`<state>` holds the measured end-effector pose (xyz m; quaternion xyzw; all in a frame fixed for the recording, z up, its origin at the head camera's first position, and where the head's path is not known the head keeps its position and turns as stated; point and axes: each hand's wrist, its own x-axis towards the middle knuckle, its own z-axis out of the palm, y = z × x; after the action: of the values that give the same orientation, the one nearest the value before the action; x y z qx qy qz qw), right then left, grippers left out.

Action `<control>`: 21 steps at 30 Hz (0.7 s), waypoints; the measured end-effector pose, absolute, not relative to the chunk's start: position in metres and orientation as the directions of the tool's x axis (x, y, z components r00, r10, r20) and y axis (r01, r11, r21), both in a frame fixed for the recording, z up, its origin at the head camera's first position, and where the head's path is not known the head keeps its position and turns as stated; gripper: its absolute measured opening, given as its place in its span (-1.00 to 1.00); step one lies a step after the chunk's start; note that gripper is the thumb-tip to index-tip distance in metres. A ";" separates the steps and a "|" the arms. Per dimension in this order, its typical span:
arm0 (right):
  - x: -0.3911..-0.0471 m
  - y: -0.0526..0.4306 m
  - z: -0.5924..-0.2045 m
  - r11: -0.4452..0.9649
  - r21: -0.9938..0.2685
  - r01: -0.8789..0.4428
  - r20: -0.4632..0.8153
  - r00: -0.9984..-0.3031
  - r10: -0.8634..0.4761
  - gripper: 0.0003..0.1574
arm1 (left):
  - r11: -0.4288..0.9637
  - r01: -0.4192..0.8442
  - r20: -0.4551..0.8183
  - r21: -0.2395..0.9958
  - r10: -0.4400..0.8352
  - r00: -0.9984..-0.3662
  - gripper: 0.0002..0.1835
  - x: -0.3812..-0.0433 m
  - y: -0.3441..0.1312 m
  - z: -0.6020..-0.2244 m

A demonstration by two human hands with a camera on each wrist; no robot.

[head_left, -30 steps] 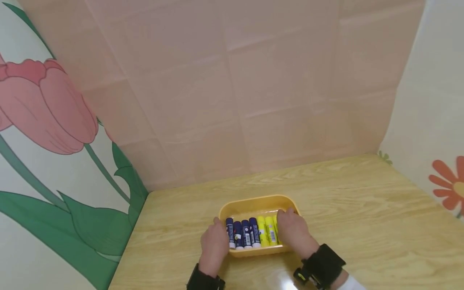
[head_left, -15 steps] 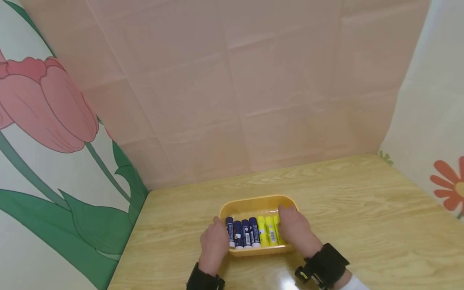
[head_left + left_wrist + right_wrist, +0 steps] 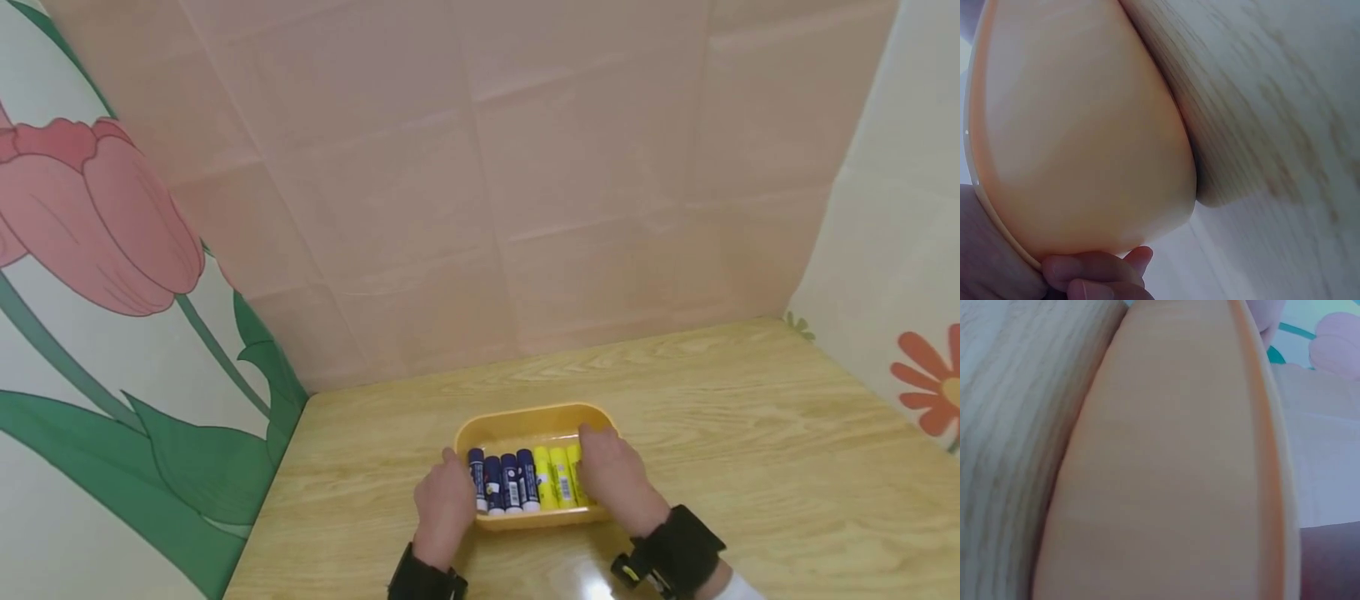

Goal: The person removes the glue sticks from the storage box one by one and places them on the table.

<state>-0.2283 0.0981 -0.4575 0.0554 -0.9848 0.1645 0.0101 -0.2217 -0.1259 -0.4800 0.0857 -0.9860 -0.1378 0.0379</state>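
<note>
A yellow plastic tray (image 3: 525, 427) stands on the wooden table, with a row of tubes shaped like glue sticks lying side by side in it. Several dark blue tubes (image 3: 511, 483) with white ends are on the left, yellow tubes (image 3: 561, 477) on the right. My left hand (image 3: 444, 496) grips the tray's left end; in the left wrist view its fingers (image 3: 1094, 275) curl against the outer wall (image 3: 1085, 144). At the opposite end my right hand (image 3: 617, 477) holds the rim and partly covers the yellow tubes. The right wrist view is filled mostly by the tray's wall (image 3: 1166, 456).
The wood-grain table (image 3: 750, 433) extends around the tray, with a pink sheet (image 3: 480, 183) rising behind its back edge. A panel with a printed tulip (image 3: 105, 217) borders the left side. On the right is a white panel with an orange flower (image 3: 930, 383).
My right hand has shifted very slightly right and down along the tray's end, uncovering a bit more of the yellow tubes. The tray and left hand look almost unmoved.
</note>
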 end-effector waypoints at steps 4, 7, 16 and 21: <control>-0.229 0.099 -0.456 0.926 -0.366 -0.094 0.006 -0.995 -0.099 -0.54 | 0.949 -0.158 0.050 0.272 -0.177 -0.983 -0.66 -0.222 -0.126 -0.479; -0.230 0.098 -0.455 0.912 -0.405 -0.066 -0.029 -0.996 -0.085 -0.51 | 0.949 -0.161 0.046 0.272 -0.180 -0.983 -0.67 -0.222 -0.127 -0.479; -0.231 0.106 -0.447 0.863 -0.505 -0.032 -0.076 -0.994 -0.081 -0.39 | 0.943 -0.159 0.040 0.293 -0.178 -0.983 -0.65 -0.221 -0.129 -0.478; -0.231 0.116 -0.436 0.815 -0.579 -0.004 -0.108 -0.991 -0.081 -0.37 | 0.945 -0.152 0.052 0.288 -0.174 -0.983 -0.65 -0.219 -0.129 -0.475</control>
<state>-0.2311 0.1155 -0.4355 0.0223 -0.9506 0.3030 -0.0637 -0.2191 -0.1290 -0.4746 0.0828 -0.9855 -0.1430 0.0385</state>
